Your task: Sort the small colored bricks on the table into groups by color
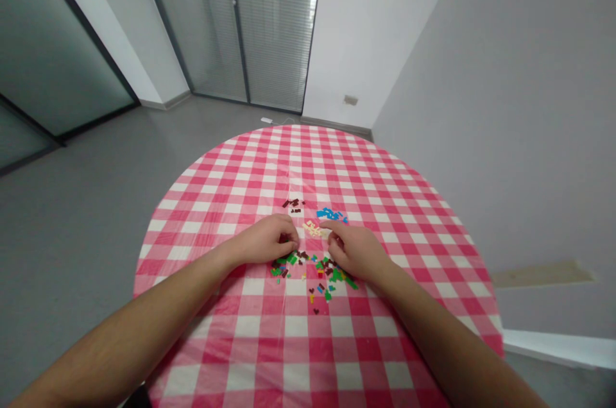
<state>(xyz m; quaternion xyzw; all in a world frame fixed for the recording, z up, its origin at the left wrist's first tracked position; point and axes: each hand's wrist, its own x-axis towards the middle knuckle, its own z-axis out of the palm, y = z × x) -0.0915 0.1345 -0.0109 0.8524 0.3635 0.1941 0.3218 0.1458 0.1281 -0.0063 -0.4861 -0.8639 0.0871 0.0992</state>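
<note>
My left hand [270, 238] rests over the left edge of a mixed pile of small toy bricks [291, 258], its fingers curled in and the thumb near the fingertips. Whatever lies between those fingertips is too small to make out. Across from it, my right hand [359, 251] has its index finger stretched toward a cluster of cream bricks [312, 228], with the other fingers bent. Under and beside its palm lie green, brown and yellow bricks [339, 274]. Blue bricks [330, 213] form a group just beyond the right fingertip. Dark brown bricks [293, 204] sit farther back on the left.
A round table with a red-and-white checked cloth [298, 344] carries everything. Several loose pieces, including a brown heart-shaped one [316, 311], lie toward the near side. Beyond the table are a white power strip [266, 120] on the floor, glass partitions [269, 23] and white walls.
</note>
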